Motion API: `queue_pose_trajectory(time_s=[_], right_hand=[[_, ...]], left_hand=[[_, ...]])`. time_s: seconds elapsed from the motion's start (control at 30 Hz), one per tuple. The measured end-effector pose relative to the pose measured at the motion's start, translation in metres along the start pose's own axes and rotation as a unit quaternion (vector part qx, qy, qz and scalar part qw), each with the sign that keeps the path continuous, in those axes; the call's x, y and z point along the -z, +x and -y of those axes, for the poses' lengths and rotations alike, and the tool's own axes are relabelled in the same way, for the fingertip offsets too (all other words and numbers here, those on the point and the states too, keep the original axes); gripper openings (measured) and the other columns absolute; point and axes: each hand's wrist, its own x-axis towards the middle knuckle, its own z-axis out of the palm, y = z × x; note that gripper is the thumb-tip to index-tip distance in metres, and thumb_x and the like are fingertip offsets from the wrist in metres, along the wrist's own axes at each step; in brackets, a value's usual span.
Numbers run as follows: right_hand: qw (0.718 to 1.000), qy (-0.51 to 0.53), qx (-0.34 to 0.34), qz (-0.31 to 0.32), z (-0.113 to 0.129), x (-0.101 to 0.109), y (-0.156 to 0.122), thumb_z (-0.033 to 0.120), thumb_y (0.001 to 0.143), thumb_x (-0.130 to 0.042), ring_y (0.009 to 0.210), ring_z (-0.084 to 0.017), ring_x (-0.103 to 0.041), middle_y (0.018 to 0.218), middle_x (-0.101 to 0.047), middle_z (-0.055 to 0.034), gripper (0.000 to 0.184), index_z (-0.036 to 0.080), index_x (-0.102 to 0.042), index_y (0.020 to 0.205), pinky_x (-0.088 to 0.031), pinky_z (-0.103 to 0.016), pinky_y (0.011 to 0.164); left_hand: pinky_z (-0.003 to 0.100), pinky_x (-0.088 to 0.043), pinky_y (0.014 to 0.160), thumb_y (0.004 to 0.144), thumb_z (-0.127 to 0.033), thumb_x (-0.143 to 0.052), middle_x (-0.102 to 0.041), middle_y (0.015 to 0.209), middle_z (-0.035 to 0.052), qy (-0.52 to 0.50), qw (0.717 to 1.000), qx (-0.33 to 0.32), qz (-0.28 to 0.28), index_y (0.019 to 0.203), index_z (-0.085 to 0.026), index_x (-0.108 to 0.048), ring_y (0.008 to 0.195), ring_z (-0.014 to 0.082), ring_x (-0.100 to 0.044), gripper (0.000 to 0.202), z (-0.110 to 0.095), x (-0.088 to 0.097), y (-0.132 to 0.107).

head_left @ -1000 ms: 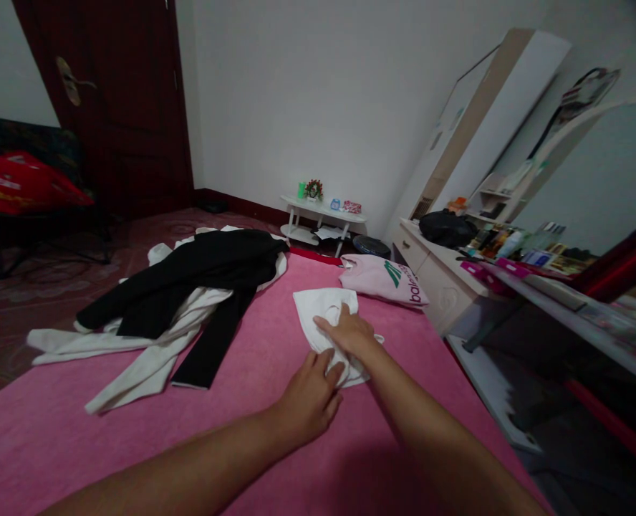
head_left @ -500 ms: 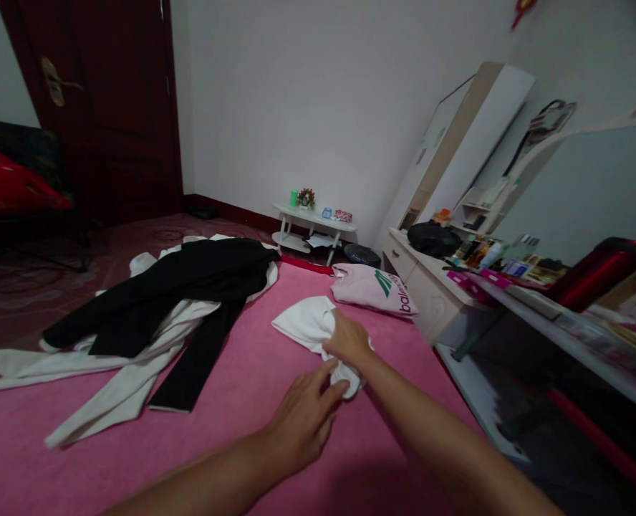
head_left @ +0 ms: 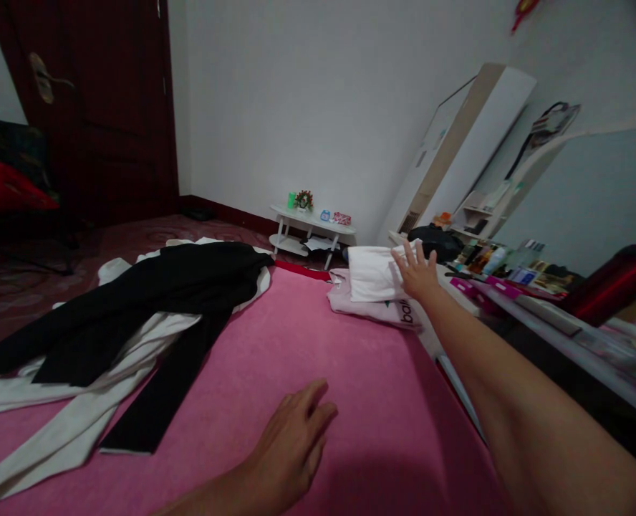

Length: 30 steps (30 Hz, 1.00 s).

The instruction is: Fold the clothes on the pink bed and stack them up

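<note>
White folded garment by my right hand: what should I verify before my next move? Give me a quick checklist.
1. White folded garment resting on the pink folded garment: ok.
2. Right hand open, fingers spread at the white garment's right edge, not gripping: ok.
3. Left hand empty, open over the bedspread: ok.
4. Stack fully supported by the bed: cannot tell, it lies at the far right corner.
5. Black garment folded: not ok, it lies spread over a long white garment.
</note>
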Motion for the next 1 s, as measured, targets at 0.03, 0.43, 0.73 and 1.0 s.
queue_pose_trajectory(time_s=[0.03, 0.43, 0.73, 1.0], right_hand=[[1.000, 0.001, -0.012, 0.016, 0.007, -0.014, -0.006, 0.017, 0.075, -0.060, 0.143, -0.038, -0.004, 0.159, -0.010, -0.0127, 0.080, 0.022, -0.028, 0.148, -0.011, -0.066, 0.107], [0.988, 0.119, -0.103, 0.004, 0.085, -0.064, -0.030, 0.011, 0.086, -0.039, 0.114, -0.026, -0.047, 0.130, -0.049, -0.0180, 0.043, 0.012, -0.048, 0.128, -0.037, -0.036, 0.093], [0.992, 0.037, -0.113, 0.047, 0.067, -0.089, -0.010, 0.012, 0.088, -0.038, 0.113, -0.029, -0.045, 0.120, -0.053, -0.0172, 0.039, 0.014, -0.049, 0.126, -0.036, -0.046, 0.089], [0.992, 0.032, -0.108, 0.064, 0.060, -0.098, 0.002, 0.012, 0.093, -0.031, 0.107, -0.029, -0.053, 0.113, -0.057, -0.0206, 0.033, 0.010, -0.057, 0.112, -0.040, -0.043, 0.084]], left_hand=[[0.045, -0.047, 0.099, 0.086, -0.014, -0.046, -0.041, 0.142, 0.0131, 0.002, 1.000, 0.000, 0.004, 0.128, -0.023, -0.047, 0.121, 0.0264, -0.049, 0.043, 0.000, 0.000, 0.001], [0.049, -0.050, 0.091, 0.083, -0.015, -0.050, -0.052, 0.132, 0.0179, 0.050, 0.998, -0.010, 0.049, 0.114, -0.016, -0.060, 0.112, 0.0310, -0.056, 0.033, -0.006, 0.007, 0.010], [0.042, -0.052, 0.077, 0.083, -0.019, -0.056, -0.062, 0.116, 0.0094, 0.067, 0.997, -0.015, 0.028, 0.101, -0.021, -0.063, 0.094, 0.0259, -0.059, 0.020, 0.007, -0.010, 0.011], [0.038, -0.050, 0.076, 0.082, -0.020, -0.058, -0.061, 0.118, 0.0074, 0.090, 0.994, -0.001, 0.059, 0.104, -0.023, -0.062, 0.095, 0.0253, -0.058, 0.022, 0.012, -0.016, 0.016]])
